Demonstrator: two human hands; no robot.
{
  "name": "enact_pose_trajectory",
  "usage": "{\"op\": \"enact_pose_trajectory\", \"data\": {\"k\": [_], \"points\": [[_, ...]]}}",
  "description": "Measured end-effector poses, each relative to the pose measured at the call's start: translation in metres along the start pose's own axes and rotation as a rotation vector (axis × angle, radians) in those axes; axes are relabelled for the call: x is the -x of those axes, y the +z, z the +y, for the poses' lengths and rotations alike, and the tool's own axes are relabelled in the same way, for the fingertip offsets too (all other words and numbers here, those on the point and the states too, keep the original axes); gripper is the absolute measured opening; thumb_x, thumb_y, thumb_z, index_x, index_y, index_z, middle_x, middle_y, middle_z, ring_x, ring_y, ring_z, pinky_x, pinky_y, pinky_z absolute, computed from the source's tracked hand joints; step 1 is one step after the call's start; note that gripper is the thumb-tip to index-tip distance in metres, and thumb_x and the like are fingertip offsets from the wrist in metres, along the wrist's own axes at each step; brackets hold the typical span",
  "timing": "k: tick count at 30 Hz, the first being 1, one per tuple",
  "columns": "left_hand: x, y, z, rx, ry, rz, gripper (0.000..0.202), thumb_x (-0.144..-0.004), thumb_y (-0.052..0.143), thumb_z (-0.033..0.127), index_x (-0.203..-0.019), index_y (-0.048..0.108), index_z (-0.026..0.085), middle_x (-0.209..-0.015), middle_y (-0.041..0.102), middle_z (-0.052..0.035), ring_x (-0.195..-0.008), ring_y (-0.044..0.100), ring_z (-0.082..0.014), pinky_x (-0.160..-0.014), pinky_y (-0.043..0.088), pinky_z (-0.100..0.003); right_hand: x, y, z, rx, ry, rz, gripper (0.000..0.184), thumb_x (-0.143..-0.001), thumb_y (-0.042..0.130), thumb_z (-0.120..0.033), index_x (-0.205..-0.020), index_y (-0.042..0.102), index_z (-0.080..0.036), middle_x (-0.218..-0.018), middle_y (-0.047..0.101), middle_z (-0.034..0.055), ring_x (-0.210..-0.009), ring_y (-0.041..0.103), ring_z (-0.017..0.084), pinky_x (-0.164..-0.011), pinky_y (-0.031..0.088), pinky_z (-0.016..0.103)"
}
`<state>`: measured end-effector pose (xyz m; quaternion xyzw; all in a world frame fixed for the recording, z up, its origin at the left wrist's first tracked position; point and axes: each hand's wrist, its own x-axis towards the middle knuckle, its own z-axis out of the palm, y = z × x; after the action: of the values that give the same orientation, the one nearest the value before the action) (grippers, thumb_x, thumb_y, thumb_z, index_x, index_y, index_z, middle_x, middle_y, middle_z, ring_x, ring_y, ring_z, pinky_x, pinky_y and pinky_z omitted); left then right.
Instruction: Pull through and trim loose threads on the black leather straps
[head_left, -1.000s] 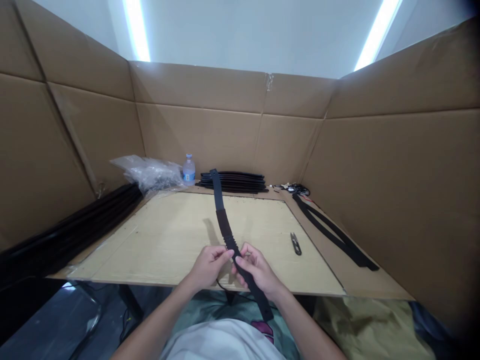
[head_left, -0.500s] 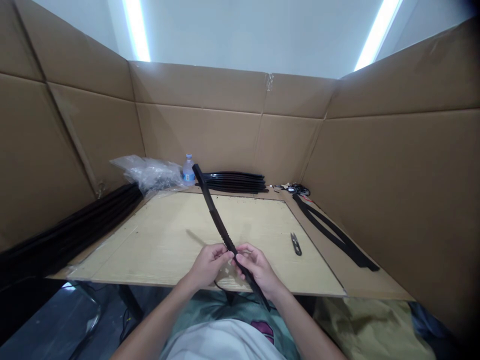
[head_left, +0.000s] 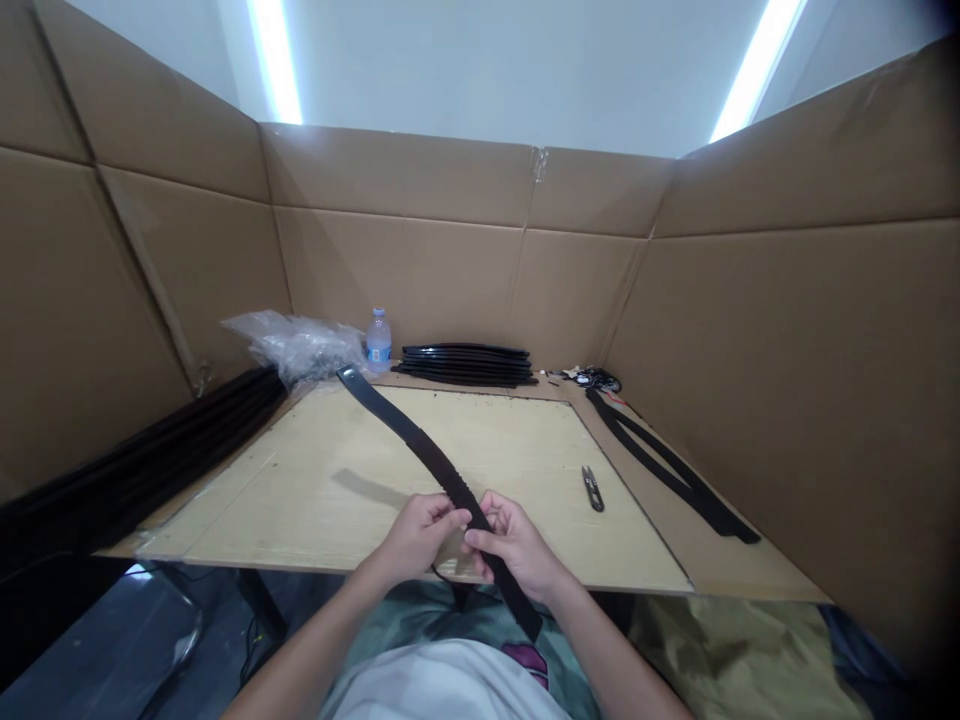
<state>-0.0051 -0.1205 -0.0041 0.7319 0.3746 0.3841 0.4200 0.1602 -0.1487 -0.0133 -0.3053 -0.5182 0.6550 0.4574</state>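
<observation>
A long black strap (head_left: 409, 437) runs from my lap up and leftward over the pale board (head_left: 315, 480), its far end raised near the plastic bags. My left hand (head_left: 417, 535) pinches the strap near the board's front edge, fingers closed on it. My right hand (head_left: 514, 545) grips the same strap just right of that, fingers curled round it. The strap's near end hangs down over my lap (head_left: 525, 615).
Small black snips (head_left: 592, 488) lie on the board to the right. A stack of black straps (head_left: 469, 363) sits at the back, more (head_left: 675, 470) lie at the right and a pile (head_left: 150, 450) at the left. A water bottle (head_left: 378, 340) and plastic bags (head_left: 300, 345) stand back left. Cardboard walls surround the table.
The strap's far end has swung left and down, from pointing at the back stack to lying low toward the plastic bags. Both hands stayed in place, turning the strap.
</observation>
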Motion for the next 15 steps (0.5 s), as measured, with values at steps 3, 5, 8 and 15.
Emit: {"op": "enact_pose_trajectory", "data": {"k": [3, 5, 8, 15], "points": [[0.0008, -0.0002, 0.0033, 0.037, -0.003, -0.034, 0.036, -0.082, 0.051, 0.04, -0.059, 0.055, 0.012, -0.055, 0.056, 0.0001, -0.052, 0.046, -0.0105, -0.05, 0.033, -0.021, 0.0013, 0.001, -0.0006, -0.009, -0.017, 0.006, 0.03, -0.077, 0.065, -0.032, -0.081, 0.038, -0.019, -0.066, 0.063, 0.0, -0.042, 0.051, 0.007, -0.037, 0.039, 0.016], [0.0011, 0.0002, 0.0061, 0.072, -0.01, -0.053, 0.036, -0.083, 0.05, 0.04, -0.06, 0.056, 0.012, -0.056, 0.059, -0.0011, -0.053, 0.05, -0.0117, -0.052, 0.035, -0.022, 0.0016, 0.0009, -0.0007, -0.035, -0.008, 0.026, 0.026, -0.082, 0.059, -0.035, -0.082, 0.038, -0.02, -0.066, 0.062, 0.0001, -0.042, 0.05, 0.008, -0.037, 0.038, 0.016], [0.0008, 0.001, 0.0084, 0.123, -0.011, -0.081, 0.036, -0.085, 0.047, 0.039, -0.063, 0.058, 0.013, -0.06, 0.062, -0.002, -0.056, 0.054, -0.0131, -0.056, 0.039, -0.022, 0.0007, -0.0007, -0.0001, -0.086, 0.006, 0.062, 0.023, -0.086, 0.053, -0.037, -0.082, 0.038, -0.02, -0.067, 0.062, 0.0002, -0.044, 0.05, 0.008, -0.038, 0.036, 0.016], [-0.0018, -0.0002, 0.003, 0.014, 0.038, 0.01, 0.038, -0.086, 0.046, 0.038, -0.062, 0.059, 0.012, -0.058, 0.059, 0.0006, -0.054, 0.048, -0.0107, -0.054, 0.035, -0.021, -0.0012, -0.004, 0.0008, -0.138, -0.008, 0.068, 0.018, -0.083, 0.056, -0.03, -0.08, 0.043, -0.019, -0.073, 0.063, 0.0022, -0.051, 0.053, 0.009, -0.045, 0.038, 0.017]]}}
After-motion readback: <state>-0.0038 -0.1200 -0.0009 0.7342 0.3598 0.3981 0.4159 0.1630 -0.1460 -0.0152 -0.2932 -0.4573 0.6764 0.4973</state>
